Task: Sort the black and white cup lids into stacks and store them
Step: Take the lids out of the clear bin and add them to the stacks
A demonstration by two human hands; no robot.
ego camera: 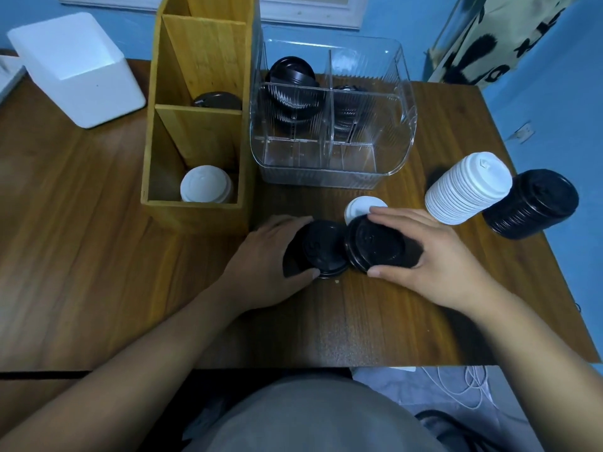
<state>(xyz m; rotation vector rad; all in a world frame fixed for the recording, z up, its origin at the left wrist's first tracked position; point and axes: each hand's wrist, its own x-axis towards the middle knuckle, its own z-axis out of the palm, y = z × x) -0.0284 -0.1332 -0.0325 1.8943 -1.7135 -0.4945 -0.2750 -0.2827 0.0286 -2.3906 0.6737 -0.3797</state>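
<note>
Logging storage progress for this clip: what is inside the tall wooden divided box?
The tall wooden divided box holds a white lid stack in its near compartment and a dark lid in the middle one. The dividers hide how deep each stack goes, and the far compartment's bottom is hidden.

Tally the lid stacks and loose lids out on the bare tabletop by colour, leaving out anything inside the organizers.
Black: 3, the tall black stack, the lid under the left hand and the lid in the right hand.
White: 2, the tall white stack and a loose white lid.
Total: 5
</note>
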